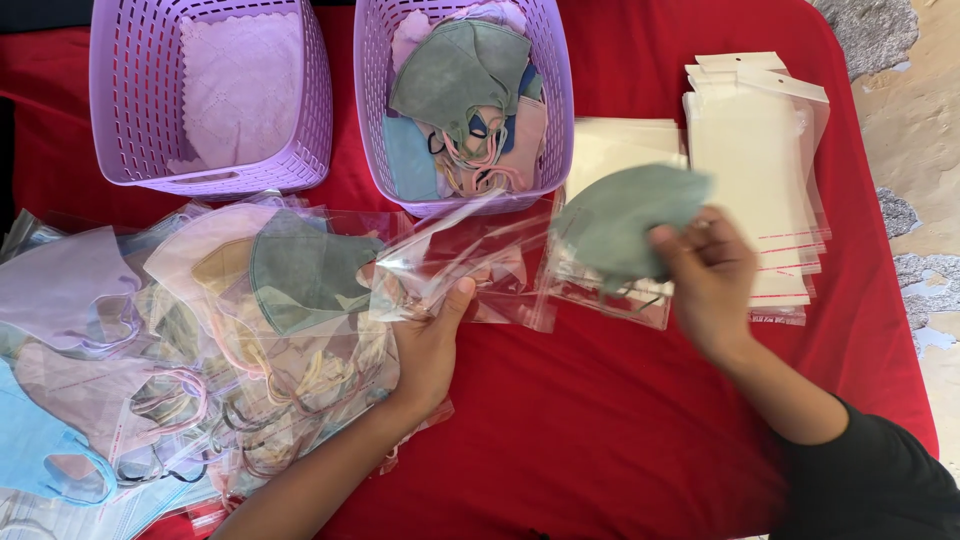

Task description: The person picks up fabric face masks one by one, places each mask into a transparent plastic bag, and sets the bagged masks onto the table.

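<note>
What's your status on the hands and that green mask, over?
Left hand grips a clear bag at its edge. Right hand pinches the green mask above the bag. Nothing between mask and bag; purple basket sits just behind.

Matt green cloth mask (pixel 625 215); glossy clear plastic bag (pixel 470 265); perforated lilac plastic baskets (pixel 135 100); smooth red tablecloth (pixel 600 420).

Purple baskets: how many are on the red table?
2. One purple basket stands at the top left, holding pale lilac cloth. The other basket stands beside it at top centre, filled with loose face masks. None seems hidden.
</note>
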